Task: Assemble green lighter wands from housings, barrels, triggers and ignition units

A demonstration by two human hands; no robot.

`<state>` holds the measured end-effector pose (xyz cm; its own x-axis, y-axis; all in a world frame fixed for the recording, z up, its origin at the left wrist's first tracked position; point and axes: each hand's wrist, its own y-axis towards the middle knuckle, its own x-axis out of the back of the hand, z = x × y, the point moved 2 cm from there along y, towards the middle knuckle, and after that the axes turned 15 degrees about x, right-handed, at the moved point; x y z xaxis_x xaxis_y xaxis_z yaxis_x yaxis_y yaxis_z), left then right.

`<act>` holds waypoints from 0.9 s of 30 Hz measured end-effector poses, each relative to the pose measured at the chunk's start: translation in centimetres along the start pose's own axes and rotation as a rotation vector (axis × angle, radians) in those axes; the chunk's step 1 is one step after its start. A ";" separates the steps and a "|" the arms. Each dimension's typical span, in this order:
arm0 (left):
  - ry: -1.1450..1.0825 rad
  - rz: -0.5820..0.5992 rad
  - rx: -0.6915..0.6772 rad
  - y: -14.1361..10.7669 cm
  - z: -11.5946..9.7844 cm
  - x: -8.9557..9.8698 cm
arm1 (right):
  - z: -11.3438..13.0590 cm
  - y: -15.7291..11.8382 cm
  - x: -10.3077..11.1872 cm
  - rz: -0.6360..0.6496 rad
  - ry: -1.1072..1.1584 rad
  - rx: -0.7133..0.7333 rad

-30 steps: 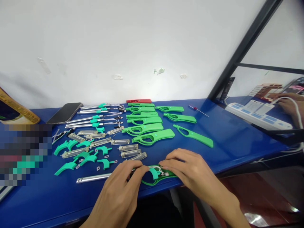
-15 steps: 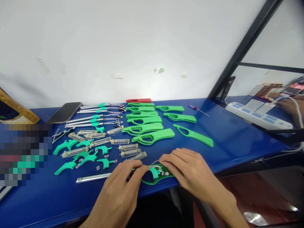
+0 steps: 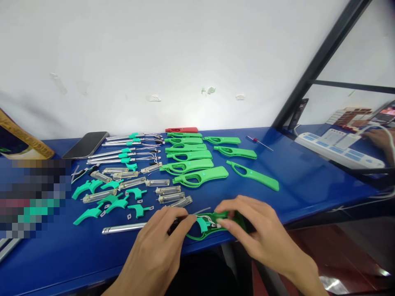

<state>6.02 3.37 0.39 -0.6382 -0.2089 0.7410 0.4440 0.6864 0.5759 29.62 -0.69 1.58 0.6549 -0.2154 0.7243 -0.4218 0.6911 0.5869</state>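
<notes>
A green half shell of a long-necked lighter (image 3: 193, 237) lies at the table's front edge. Inside it sit a teal trigger (image 3: 203, 224) and thin white wires (image 3: 210, 218). A silver metal tube (image 3: 123, 228) sticks out to the left of the shell. My left hand (image 3: 157, 242) is closed over the neck, where tube and shell meet, and covers that joint. My right hand (image 3: 256, 230) is over the shell's handle, thumb and fingers curled together beside the wire ends. What lies between its fingertips is mostly hidden.
Green lighter shells (image 3: 200, 176) and a red one (image 3: 182, 130) lie behind. Clear fuel tanks (image 3: 157, 182), teal triggers (image 3: 88, 214) and wired metal tubes (image 3: 111, 155) spread left. A phone (image 3: 86, 144) lies at the back left; a screwdriver (image 3: 261, 142) lies right.
My right hand has shifted slightly right and its fingertips have opened somewhat over the shell, showing more of its green inside. My left hand keeps its hold at the neck.
</notes>
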 end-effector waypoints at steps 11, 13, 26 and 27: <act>-0.025 0.024 -0.011 0.1 -0.2 0.0 | 0.1 -1.3 -1.1 -0.032 0.004 0.074; -0.021 0.027 -0.007 0.1 -0.6 0.1 | 0.2 -1.4 -1.2 -0.045 -0.015 0.079; -0.036 0.010 -0.002 0.4 -0.9 0.1 | 1.1 -1.0 -1.8 -0.142 0.007 0.017; -0.035 0.008 0.000 0.4 -0.9 0.1 | 1.1 -0.9 -1.9 -0.162 0.008 0.020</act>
<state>6.71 2.97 1.03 -0.6563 -0.1784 0.7331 0.4496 0.6877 0.5700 28.07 -1.68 0.07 0.7206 -0.3171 0.6166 -0.3228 0.6336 0.7031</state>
